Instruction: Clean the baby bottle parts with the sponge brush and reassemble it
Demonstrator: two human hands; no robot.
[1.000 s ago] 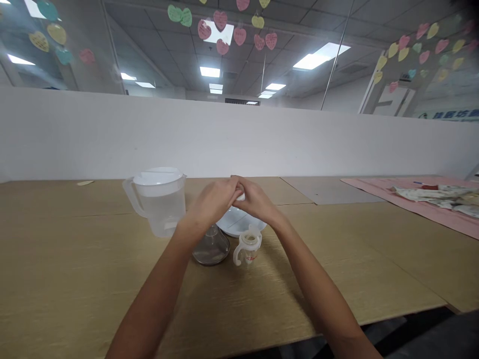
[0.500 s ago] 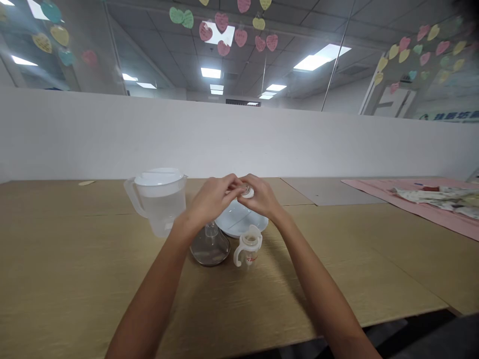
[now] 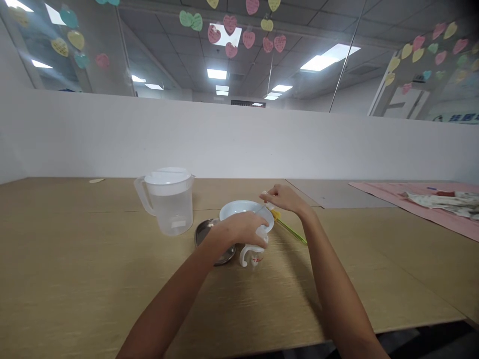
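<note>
My left hand (image 3: 243,229) is closed around the top of a small clear bottle (image 3: 257,260) with a white handle and red lettering. The bottle stands upright on the table, its rim partly covered by my fingers. Above and behind it, my right hand (image 3: 284,197) pinches a small clear-and-white piece (image 3: 268,204); its exact kind is hard to make out. A thin line runs from that piece toward the bottle. Behind my left hand is a white bowl (image 3: 228,210). A round metal dish (image 3: 202,237) lies partly under my left wrist.
A lidded clear pitcher (image 3: 174,212) holding liquid stands to the left. A yellow-headed thing with a green stalk (image 3: 294,233) lies right of the bowl. Farther right, a pink cloth (image 3: 381,192) carries folded fabric. A white wall (image 3: 239,142) borders the table's back.
My hands, together over the bowl before, have parted. The left came down onto the bottle; the right shifted right with the small piece. The yellow-headed thing has come into sight.
</note>
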